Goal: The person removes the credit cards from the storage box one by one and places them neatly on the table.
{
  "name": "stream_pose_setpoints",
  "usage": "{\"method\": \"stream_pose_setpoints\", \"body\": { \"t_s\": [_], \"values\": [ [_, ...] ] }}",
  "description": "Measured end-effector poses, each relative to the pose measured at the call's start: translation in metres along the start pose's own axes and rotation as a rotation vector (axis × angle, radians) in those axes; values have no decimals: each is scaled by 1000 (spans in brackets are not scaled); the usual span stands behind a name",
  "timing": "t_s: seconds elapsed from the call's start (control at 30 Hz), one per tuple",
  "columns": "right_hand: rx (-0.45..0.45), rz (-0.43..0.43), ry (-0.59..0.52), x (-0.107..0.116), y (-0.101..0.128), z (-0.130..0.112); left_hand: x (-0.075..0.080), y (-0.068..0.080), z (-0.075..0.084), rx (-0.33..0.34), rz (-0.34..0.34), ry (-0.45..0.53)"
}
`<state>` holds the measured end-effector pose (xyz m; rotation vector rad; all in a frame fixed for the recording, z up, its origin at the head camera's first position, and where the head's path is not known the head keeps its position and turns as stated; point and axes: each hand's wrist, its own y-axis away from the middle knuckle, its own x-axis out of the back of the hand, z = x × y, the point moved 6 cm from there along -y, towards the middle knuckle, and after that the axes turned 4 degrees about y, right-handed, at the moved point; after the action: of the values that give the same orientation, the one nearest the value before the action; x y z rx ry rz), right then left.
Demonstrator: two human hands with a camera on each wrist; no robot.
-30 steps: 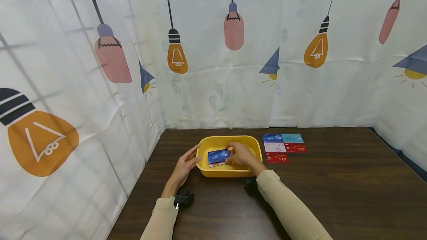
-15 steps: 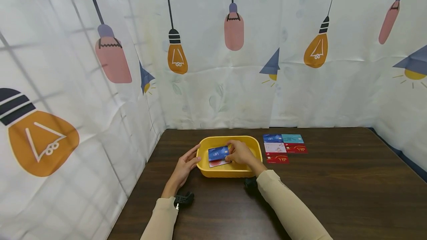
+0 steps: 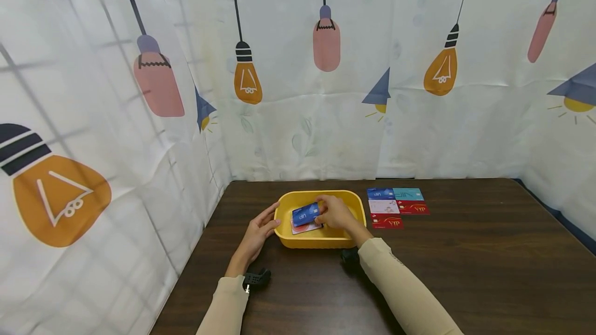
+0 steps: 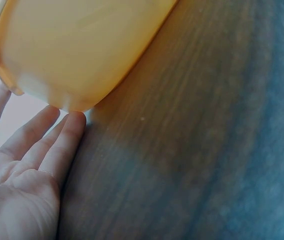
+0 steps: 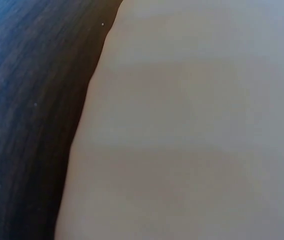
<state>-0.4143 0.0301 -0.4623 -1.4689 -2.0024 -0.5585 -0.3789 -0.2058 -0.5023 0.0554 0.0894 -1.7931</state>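
Observation:
A yellow plastic basin (image 3: 321, 242) stands on the table in the head view. Inside it my right hand (image 3: 336, 215) pinches the right end of a blue VIP card (image 3: 304, 214), which is tilted with its left end lower. Beneath that card a white and red card (image 3: 302, 228) partly shows. My left hand (image 3: 255, 234) is at the basin's left end, thumb at the rim. Seen from the left wrist, its mostly straight fingers (image 4: 64, 145) touch the outer wall of the basin (image 4: 82, 45). The right wrist view holds only a beige sleeve (image 5: 192, 125) and tabletop; the right hand is hidden there.
Right of the basin, several cards lie edge to edge: a blue card (image 3: 380, 193), a teal card (image 3: 408, 194), a white card (image 3: 384, 206) and red cards (image 3: 387, 221). Patterned curtains (image 3: 288, 138) rise behind and beside the dark wood table (image 3: 465, 262).
The blue card has tilted, its left end dropping slightly, and more of the white and red card shows beneath it than one second ago. My left hand stays at the basin.

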Motion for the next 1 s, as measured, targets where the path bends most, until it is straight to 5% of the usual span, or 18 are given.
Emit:
{"method": "stream_pose_setpoints", "body": {
  "t_s": [0.47, 1.0],
  "values": [
    [15, 55, -12, 7, 2, 1, -1, -1, -2, -3, -1, 7],
    [128, 133, -208, 14, 3, -5, 0, -2, -2, -22, 14, 6]
  ]
}}
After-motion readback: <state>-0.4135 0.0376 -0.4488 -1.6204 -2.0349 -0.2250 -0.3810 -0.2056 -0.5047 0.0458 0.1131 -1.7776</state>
